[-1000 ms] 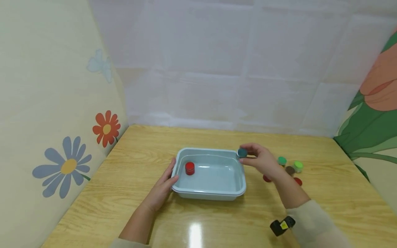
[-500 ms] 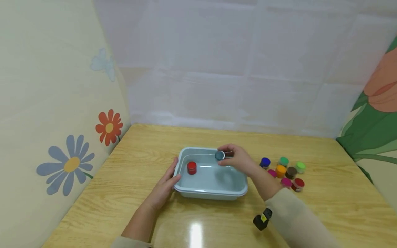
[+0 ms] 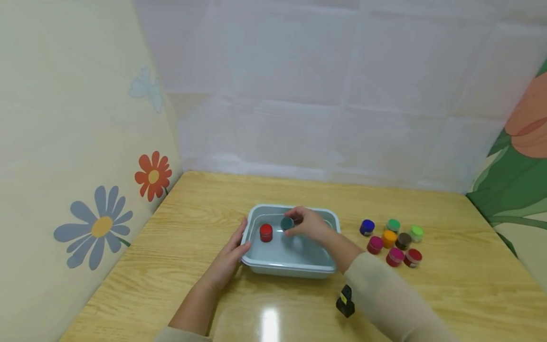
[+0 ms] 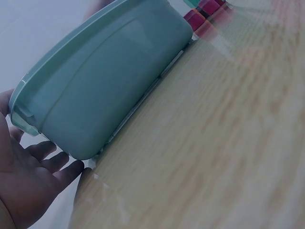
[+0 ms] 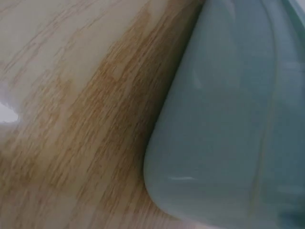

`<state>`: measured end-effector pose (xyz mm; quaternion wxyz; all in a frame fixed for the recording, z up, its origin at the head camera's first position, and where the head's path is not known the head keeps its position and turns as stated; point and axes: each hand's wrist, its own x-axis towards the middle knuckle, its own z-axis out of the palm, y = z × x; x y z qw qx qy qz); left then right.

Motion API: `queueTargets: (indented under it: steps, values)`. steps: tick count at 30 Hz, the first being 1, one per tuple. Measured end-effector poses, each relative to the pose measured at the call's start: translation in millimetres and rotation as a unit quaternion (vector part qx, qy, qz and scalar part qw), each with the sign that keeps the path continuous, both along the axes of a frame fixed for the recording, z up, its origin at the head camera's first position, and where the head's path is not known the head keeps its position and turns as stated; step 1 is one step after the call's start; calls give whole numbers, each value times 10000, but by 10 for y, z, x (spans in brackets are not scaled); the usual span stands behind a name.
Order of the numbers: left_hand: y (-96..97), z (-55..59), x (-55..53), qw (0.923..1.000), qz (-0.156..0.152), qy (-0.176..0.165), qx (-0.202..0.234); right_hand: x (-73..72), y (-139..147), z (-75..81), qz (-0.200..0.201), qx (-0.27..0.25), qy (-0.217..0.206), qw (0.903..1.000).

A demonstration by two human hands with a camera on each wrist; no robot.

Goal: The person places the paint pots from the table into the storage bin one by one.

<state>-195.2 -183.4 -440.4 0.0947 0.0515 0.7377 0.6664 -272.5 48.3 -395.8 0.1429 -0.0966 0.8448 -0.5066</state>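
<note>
My left hand holds the left end of a pale blue-green plastic basin. Its thumb lies over the rim, and in the left wrist view the fingers reach against the outer wall. Inside the basin, near the left end, stands a small paint jar with a red lid. Just right of it my right hand pinches a dark teal-lidded jar between thumb and fingers, over the basin. Whether that jar touches the basin floor I cannot tell. The right wrist view shows only the basin's outside and the tabletop.
To the right of the basin several jars stand in a loose group, among them a blue jar, an orange jar and a light green jar. A white sheeted wall rises behind the wooden table.
My right hand has carried the dark teal jar leftward from above the basin's right rim to beside the red jar. The left hand has stayed on the basin.
</note>
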Motion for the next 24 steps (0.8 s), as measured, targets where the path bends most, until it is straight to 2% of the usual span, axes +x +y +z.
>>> queueTargets:
  steps: [4,11,18,24]
  values:
    - [2,10,11,10000,-1,-33,-13,-23,-84,-17,27,245,-76,9997]
    - [12,8,4,10000,-67,12,72,-26,-202,-51,102,572,30,9983]
    - [14,3,7,9999,-89,-8,132,-12,-253,-80,-111,712,-29,9974]
    - [10,11,13,9999,-58,-39,110,-9,-283,-94,-104,894,3,9959]
